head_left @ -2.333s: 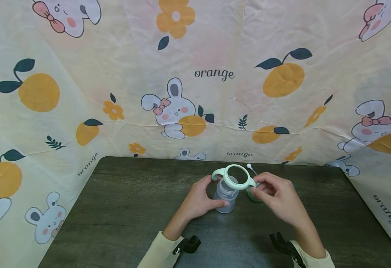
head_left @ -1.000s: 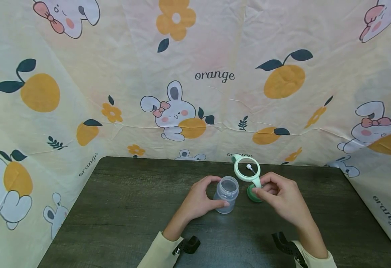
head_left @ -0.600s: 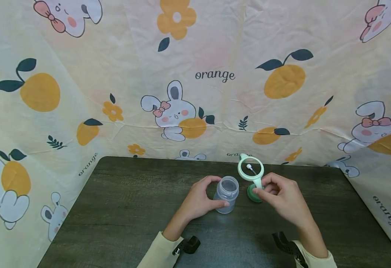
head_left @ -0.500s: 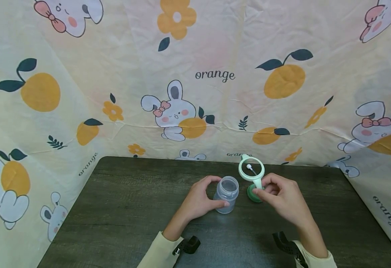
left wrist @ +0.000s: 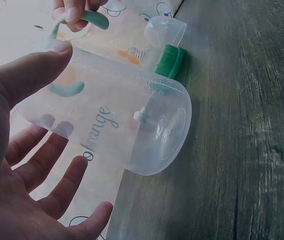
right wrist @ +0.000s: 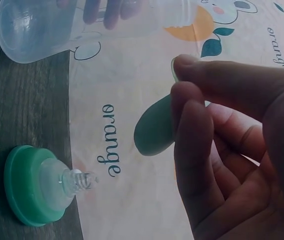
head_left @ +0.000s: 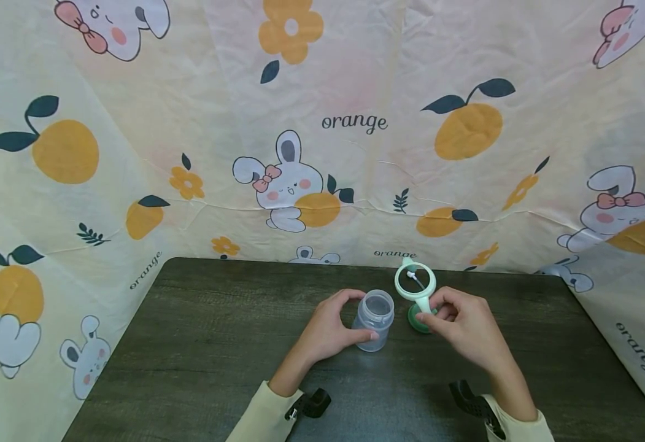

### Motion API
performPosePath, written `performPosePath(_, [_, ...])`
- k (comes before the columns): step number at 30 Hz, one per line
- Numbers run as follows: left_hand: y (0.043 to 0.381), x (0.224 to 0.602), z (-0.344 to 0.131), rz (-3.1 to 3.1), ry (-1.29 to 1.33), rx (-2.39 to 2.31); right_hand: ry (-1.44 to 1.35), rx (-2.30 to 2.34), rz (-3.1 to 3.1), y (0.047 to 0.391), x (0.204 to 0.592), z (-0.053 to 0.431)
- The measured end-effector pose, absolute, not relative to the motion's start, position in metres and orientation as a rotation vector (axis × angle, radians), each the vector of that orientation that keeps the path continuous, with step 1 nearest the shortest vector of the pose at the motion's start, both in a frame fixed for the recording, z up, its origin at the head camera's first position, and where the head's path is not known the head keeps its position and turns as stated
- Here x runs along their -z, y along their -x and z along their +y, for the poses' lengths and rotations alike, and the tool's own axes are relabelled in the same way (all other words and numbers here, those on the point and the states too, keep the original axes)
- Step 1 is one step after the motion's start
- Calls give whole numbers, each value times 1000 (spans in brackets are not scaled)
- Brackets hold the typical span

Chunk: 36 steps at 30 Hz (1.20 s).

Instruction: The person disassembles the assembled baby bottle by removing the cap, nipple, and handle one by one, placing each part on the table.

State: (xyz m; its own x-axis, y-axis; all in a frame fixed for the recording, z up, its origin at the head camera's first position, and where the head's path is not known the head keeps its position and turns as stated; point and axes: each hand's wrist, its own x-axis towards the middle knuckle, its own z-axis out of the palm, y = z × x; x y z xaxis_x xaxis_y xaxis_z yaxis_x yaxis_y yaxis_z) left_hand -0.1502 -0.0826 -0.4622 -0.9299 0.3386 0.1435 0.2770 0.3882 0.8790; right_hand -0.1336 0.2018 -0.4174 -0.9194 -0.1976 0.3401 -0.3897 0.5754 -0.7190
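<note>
My left hand grips a clear baby bottle, upright with its mouth uncovered; in the left wrist view the thumb lies on one side of the bottle and the fingers on the other. To its right, my right hand pinches one grip of a mint-green bottle handle ring, raised above the table and apart from the bottle. Below the ring a green collar sits on the table, partly covered; the right wrist view shows a clear nipple on it.
Behind the ring lies a thin straw with a white weighted end. A clear dome cap stands beyond the collar in the left wrist view, hidden in the head view. The dark table meets a printed cloth at its back edge.
The handle ring has moved right, from above the bottle mouth to above the green collar, and has turned in my right hand. My left hand and the bottle have stayed put.
</note>
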Motion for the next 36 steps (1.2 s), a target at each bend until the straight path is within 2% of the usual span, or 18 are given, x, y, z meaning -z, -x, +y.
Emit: performPosePath(36, [148,459,-82,2584,-579,-1615,-520,-1161,-2774,144,436,199])
